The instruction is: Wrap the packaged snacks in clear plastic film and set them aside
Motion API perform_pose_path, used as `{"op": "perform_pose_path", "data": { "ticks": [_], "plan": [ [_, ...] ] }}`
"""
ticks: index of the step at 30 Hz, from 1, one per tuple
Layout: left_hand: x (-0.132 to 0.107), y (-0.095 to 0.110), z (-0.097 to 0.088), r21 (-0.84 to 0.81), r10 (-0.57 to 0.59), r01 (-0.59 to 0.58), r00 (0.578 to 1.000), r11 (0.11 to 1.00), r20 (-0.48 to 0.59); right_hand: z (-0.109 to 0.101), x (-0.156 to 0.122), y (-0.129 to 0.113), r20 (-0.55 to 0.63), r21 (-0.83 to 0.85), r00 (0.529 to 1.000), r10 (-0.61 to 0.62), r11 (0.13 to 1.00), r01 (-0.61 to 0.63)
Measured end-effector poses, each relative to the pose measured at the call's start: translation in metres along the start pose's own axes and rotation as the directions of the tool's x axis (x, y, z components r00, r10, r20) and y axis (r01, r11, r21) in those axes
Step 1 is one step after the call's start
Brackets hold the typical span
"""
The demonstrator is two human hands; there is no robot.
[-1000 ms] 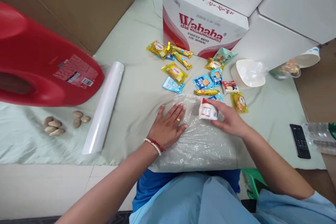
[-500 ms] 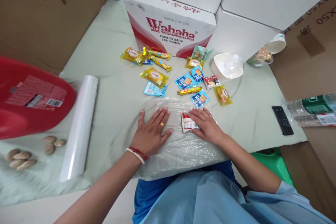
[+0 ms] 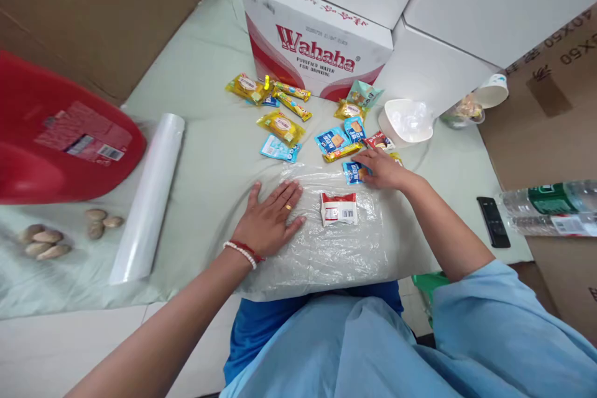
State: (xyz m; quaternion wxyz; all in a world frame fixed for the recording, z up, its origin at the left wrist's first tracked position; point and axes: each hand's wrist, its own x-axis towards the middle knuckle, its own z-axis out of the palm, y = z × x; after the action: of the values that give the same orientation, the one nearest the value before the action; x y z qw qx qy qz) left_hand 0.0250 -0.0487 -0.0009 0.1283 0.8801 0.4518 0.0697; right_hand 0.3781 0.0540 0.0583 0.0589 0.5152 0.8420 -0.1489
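One red-and-white snack packet [image 3: 339, 210] lies on a clear plastic sheet [image 3: 321, 261] spread at the near edge of the table [image 3: 205, 224]. The left hand [image 3: 271, 221] rests flat on the sheet, fingers spread wide, holding nothing. The right hand [image 3: 383, 168] has its fingertips at a small blue packet [image 3: 353, 172]; whether they grip it, I cannot tell. More wrapped snacks [image 3: 281, 127] lie before a water carton [image 3: 317, 50]. A white roll [image 3: 149, 199] slants toward the near edge; a remote [image 3: 493, 222] lies by the right edge.
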Motion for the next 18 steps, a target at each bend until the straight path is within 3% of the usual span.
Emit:
{"op": "perform_pose_path", "data": {
  "ticks": [3,5,7,10,12,14,15,16,18],
  "plan": [
    [0.000,0.001,-0.001,0.024,-0.011,0.011,1.000,1.000,-0.008,0.002,-0.019,0.010,-0.034,0.065,0.980,0.195,0.979,-0.193],
    [0.000,0.002,-0.001,0.029,-0.011,0.012,1.000,1.000,-0.016,0.008,-0.034,0.017,-0.102,0.238,0.950,0.296,0.934,-0.266],
    [-0.001,0.003,-0.002,0.024,-0.007,0.007,1.000,1.000,-0.018,0.015,-0.048,0.021,-0.156,0.495,0.904,0.398,0.823,-0.277],
    [0.000,0.002,-0.002,0.015,-0.008,0.008,1.000,1.000,-0.012,0.018,-0.066,0.021,-0.219,0.810,0.770,0.599,0.552,-0.199],
    [0.000,0.001,-0.002,0.016,-0.010,0.010,1.000,1.000,-0.009,0.014,-0.077,0.012,-0.336,0.869,0.635,0.696,0.490,-0.076],
    [0.000,0.001,-0.001,0.018,-0.007,0.007,1.000,1.000,-0.012,0.006,-0.086,-0.005,-0.539,0.784,0.513,0.669,0.621,0.015],
    [0.000,0.000,-0.001,0.019,-0.004,0.004,1.000,1.000,-0.016,0.002,-0.091,-0.016,-0.644,0.688,0.485,0.592,0.725,0.028],
    [0.000,0.000,0.000,0.020,0.000,0.000,1.000,1.000,-0.020,0.000,-0.094,-0.027,-0.729,0.561,0.493,0.475,0.828,0.031],
    [0.000,0.000,0.000,0.022,0.005,-0.004,1.000,1.000,-0.029,0.004,-0.098,-0.051,-0.802,0.253,0.576,0.160,0.964,0.083]
  ]
}}
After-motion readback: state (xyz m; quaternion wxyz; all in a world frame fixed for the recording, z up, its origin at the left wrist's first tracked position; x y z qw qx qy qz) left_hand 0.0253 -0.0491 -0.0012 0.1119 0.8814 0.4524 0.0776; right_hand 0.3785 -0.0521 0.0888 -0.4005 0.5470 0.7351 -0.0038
